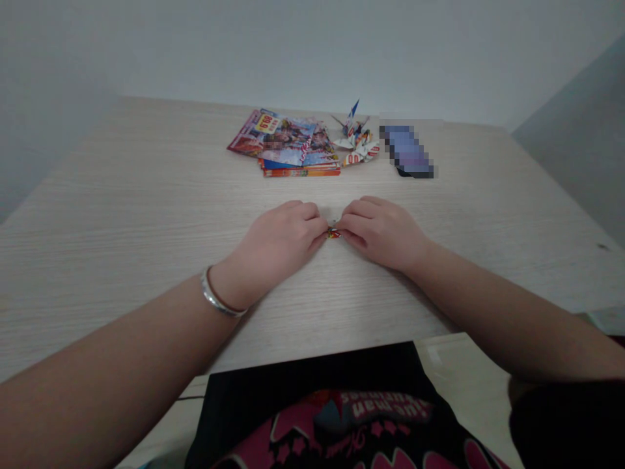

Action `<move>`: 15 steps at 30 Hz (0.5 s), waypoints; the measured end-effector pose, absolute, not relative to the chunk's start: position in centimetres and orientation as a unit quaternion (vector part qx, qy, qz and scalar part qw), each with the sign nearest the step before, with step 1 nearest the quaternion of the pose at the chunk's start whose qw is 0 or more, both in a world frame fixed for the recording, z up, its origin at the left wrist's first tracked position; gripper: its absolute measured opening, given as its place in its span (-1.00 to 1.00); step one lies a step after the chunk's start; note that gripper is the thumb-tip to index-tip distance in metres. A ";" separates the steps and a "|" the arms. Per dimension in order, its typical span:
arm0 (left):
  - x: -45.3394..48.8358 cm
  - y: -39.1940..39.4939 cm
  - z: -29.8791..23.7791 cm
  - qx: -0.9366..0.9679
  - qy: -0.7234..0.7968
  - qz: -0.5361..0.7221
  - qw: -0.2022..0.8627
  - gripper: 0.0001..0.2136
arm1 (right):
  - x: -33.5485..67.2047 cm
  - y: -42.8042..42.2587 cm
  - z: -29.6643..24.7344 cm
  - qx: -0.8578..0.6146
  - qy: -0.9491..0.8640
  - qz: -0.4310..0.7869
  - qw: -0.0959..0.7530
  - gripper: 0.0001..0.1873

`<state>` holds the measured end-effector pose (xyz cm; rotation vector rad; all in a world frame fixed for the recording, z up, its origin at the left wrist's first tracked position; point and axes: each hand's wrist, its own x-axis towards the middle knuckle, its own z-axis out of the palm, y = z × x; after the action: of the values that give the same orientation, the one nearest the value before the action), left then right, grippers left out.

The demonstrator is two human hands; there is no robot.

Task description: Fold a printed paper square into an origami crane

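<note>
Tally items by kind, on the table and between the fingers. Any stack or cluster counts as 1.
Printed paper stack: 1
Folded-paper cluster: 1 (pieces overlap, can't count them singly)
Phone-like device: 1 (pixelated)
Small colourful piece, pinched between left hand and right hand: 1
Total: 4

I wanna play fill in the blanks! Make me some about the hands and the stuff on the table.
1. The silver bracelet is on the ____ wrist.
2. The left hand and the right hand hold the ____ small colourful piece of paper, not different ones.
3. The folded paper cranes sit between the stack of leaflets and the ____.
4. The label on the top leaflet is coloured ____.

Missing words: left; same; phone; yellow.
</note>
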<state>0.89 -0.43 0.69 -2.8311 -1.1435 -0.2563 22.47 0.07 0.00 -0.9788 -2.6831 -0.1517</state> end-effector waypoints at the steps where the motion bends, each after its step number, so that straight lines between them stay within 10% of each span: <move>1: 0.9 -0.4 0.7 -0.922 -0.376 -0.084 0.039 -0.71 | 22.5 0.1 0.0 -0.336 -0.929 -0.050 0.147 -0.71; 15: 0.7 -0.1 -0.1 -0.928 -0.347 -0.113 0.074 -0.87 | 22.5 -0.7 0.8 -0.403 -0.908 -0.046 0.100 -0.80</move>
<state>0.74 -0.15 -0.07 -2.7864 -1.0412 -0.3383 22.46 -0.67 0.84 -1.1927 -2.6860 -0.1353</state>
